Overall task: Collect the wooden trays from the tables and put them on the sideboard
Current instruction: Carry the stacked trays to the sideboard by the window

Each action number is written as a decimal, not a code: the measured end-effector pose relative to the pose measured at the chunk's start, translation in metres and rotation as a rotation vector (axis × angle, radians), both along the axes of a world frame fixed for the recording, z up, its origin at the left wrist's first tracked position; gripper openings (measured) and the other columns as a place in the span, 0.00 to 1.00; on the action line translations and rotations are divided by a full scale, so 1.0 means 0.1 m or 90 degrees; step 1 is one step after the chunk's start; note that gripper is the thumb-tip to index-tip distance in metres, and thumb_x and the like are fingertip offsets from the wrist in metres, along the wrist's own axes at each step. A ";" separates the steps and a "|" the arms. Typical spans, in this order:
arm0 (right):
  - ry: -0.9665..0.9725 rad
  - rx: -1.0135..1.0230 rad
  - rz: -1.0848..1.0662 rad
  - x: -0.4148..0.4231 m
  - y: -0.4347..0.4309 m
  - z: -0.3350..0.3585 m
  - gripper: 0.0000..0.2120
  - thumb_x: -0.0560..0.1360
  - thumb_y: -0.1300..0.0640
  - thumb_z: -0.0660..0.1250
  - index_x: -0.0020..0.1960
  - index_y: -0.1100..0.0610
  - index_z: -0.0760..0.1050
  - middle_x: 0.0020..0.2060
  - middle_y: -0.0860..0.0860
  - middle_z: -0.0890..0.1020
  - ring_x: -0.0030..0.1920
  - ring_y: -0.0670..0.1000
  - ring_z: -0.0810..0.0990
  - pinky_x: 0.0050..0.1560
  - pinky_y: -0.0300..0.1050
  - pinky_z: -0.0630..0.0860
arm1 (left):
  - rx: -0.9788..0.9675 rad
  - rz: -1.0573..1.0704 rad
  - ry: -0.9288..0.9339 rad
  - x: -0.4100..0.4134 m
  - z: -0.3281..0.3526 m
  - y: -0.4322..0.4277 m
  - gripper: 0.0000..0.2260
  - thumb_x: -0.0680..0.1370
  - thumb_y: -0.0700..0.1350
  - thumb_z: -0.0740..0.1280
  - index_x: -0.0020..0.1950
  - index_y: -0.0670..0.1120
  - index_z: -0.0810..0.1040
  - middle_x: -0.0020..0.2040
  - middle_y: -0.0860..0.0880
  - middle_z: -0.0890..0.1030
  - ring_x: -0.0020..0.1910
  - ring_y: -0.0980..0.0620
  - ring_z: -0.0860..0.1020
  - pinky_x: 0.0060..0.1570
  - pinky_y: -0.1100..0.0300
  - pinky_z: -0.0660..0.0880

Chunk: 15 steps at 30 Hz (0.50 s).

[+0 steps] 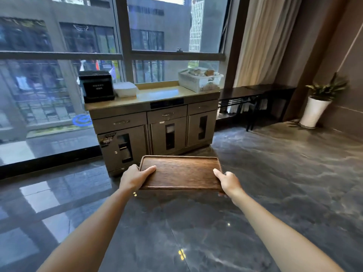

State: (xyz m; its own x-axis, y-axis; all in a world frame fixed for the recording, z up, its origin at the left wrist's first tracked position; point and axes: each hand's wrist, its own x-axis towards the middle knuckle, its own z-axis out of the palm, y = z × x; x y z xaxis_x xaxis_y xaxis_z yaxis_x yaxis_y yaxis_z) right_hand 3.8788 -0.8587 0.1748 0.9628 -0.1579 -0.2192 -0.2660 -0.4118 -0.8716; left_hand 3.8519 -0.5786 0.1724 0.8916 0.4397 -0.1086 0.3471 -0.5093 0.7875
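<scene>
1. I see a grey three-door sideboard with a tan top [157, 95] at centre frame, standing against the large window.
2. On its top: a black box-shaped appliance [97, 86] at the left end, a white lidded container [125, 89] just beside it, and a white plastic lattice basket [200, 79] at the right end.
3. A white tapered pot holding a green plant [316, 110] stands on the floor at right of frame.
4. A dark brown rectangular wooden tray [180, 172] is held level in the air at lower centre, in front of the sideboard, apart from it.
5. My left hand [133, 177] clasps the tray's left edge, thumb on top.
6. My right hand [227, 182] clasps the right edge, thumb on top, fingers beneath.
</scene>
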 end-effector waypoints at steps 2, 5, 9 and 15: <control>0.016 0.004 0.009 0.50 0.01 -0.11 0.17 0.76 0.47 0.62 0.33 0.55 0.66 0.44 0.58 0.76 0.31 0.55 0.74 0.12 0.30 0.62 | 0.000 0.011 0.009 0.47 -0.09 0.01 0.24 0.69 0.62 0.69 0.46 0.41 0.76 0.49 0.41 0.81 0.51 0.41 0.78 0.53 0.49 0.76; 0.036 -0.007 0.031 1.31 0.05 -0.28 0.17 0.76 0.46 0.61 0.33 0.55 0.65 0.45 0.59 0.76 0.31 0.55 0.74 0.12 0.30 0.61 | 0.012 0.015 0.023 1.25 -0.27 0.06 0.24 0.69 0.62 0.68 0.45 0.40 0.77 0.49 0.40 0.82 0.50 0.41 0.78 0.46 0.52 0.73; 0.051 -0.031 0.050 2.51 0.20 -0.33 0.17 0.76 0.46 0.60 0.37 0.59 0.69 0.45 0.58 0.76 0.28 0.53 0.75 0.12 0.30 0.62 | 0.038 0.023 0.032 2.42 -0.35 0.18 0.23 0.69 0.63 0.67 0.43 0.41 0.75 0.49 0.40 0.82 0.50 0.41 0.78 0.42 0.54 0.68; 0.019 -0.037 0.056 4.35 0.40 -0.05 0.18 0.76 0.45 0.61 0.45 0.62 0.70 0.44 0.57 0.76 0.29 0.52 0.75 0.12 0.31 0.64 | 0.040 0.052 0.015 4.15 -0.14 0.36 0.23 0.69 0.64 0.67 0.42 0.43 0.73 0.50 0.41 0.81 0.51 0.41 0.77 0.41 0.54 0.67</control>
